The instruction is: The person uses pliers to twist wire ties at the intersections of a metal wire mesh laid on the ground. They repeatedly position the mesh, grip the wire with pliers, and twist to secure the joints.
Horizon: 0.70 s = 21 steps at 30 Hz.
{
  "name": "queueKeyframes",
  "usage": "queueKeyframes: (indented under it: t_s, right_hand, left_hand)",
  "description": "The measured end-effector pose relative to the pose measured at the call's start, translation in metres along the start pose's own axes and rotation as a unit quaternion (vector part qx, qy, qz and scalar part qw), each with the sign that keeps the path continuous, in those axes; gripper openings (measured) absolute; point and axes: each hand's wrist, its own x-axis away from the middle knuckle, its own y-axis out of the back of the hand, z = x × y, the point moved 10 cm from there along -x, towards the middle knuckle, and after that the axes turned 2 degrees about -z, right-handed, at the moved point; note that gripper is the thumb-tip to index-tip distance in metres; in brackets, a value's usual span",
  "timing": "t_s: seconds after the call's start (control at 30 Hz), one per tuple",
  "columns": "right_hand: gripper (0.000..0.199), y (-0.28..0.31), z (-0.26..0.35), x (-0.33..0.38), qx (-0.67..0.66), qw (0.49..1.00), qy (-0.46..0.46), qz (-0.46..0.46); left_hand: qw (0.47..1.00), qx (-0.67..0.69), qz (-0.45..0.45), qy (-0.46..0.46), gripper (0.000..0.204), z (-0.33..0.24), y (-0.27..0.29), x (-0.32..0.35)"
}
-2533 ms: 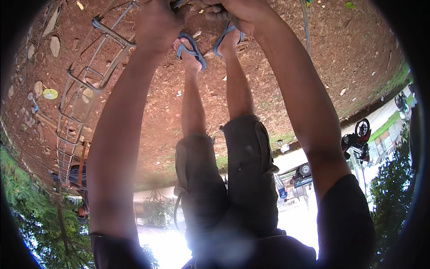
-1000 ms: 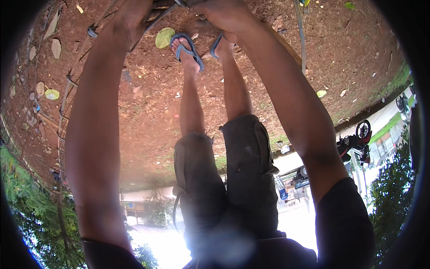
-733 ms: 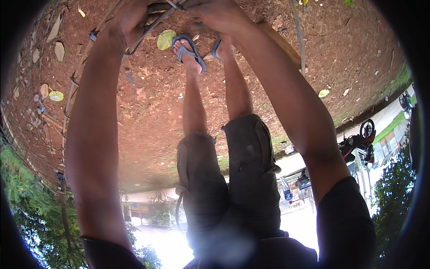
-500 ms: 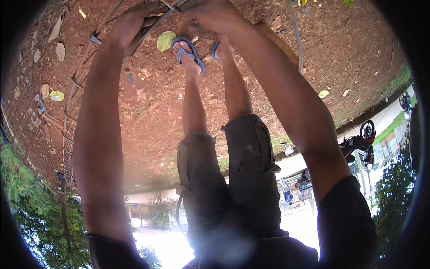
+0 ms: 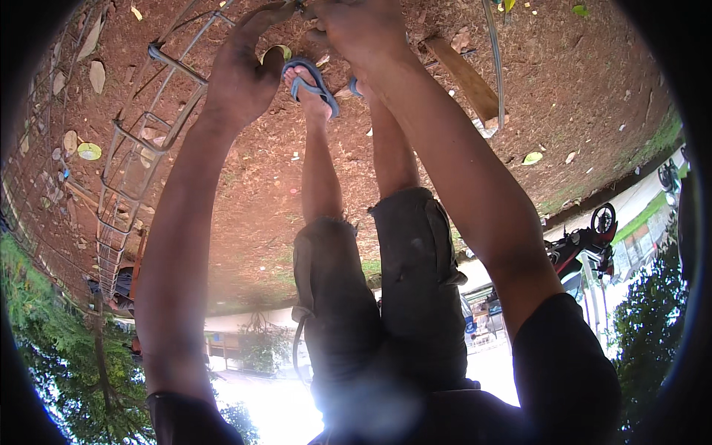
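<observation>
A long cage of bent metal rods (image 5: 178, 67), with rungs like a ladder, runs along the left side. My left hand (image 5: 245, 78) is just right of its upper bars, thumb apart and fingers reaching to the top edge of the picture. There they meet my right hand (image 5: 363, 33), whose fingers are curled. A small dark piece shows between the fingertips, too little of it visible to name. Both hands seem closed around that spot, and the picture's edge cuts off what lies beyond.
Reddish soil with scattered leaves surrounds my sandalled feet (image 5: 315, 89). A wooden plank (image 5: 463, 81) and a thin metal rod (image 5: 493, 55) lie to the right. Wire mesh (image 5: 44, 185) spreads at far left. A motorcycle (image 5: 586, 241) stands off to the right.
My left hand has come off the cage's side bar and turned inward toward my right hand. More of the cage and the plank now show.
</observation>
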Motion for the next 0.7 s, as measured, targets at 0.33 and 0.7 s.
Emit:
queueKeyframes:
  t_s: [0.33,0.7]
  right_hand:
    - [0.046,-0.027,0.04,-0.003,0.221,0.923,0.259,0.181]
    - [0.024,-0.054,0.063,0.02,0.386,0.663,0.589,0.254]
  left_hand:
    - [0.979,0.173,-0.03,0.104,0.037,0.044,-0.005,0.0]
    - [0.98,0.103,-0.153,0.077,0.03,0.028,0.005,0.003]
